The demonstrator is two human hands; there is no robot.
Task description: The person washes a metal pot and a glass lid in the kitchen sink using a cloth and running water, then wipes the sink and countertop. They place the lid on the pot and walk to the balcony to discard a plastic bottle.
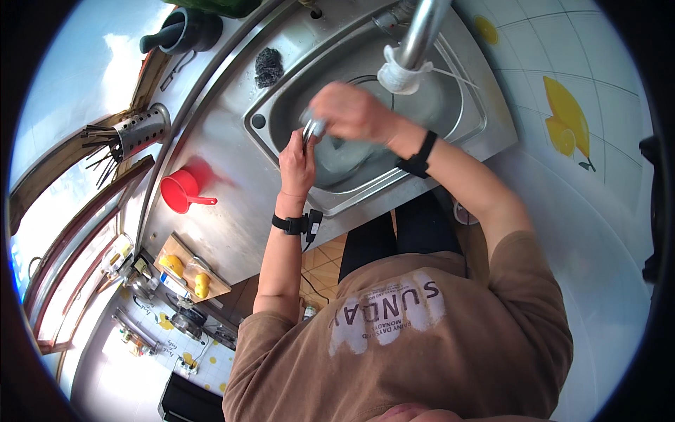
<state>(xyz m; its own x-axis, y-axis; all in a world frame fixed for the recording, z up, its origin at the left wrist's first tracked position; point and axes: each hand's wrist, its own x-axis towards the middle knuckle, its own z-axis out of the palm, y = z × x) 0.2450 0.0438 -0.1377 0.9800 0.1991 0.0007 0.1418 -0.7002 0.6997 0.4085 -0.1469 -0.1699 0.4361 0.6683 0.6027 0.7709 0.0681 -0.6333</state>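
My left hand (296, 161) is at the near left part of a stainless steel sink basin (448, 113), its fingers gripping a small shiny metal object (315, 128). What kind of object it is cannot be made out. Just above and to its right is my right hand (350, 111), blurred, with curled fingers pressed to the metal object. A pale bluish-white patch shows at its fingertips, too blurred to name. Below both hands, shallow cloudy water and a dark curved rim (365, 78) show in the basin. Over the basin hangs a metal faucet (422, 34) with white cloth (401, 74) tied round its spout.
A dark scouring pad (269, 67) lies beside the basin. On the steel counter (227, 153) stand a red plastic dipper (179, 191) and a wooden cutting board (190, 266) with yellow fruit. A perforated utensil holder (140, 132) and a mortar and pestle (190, 31) stand along the window side.
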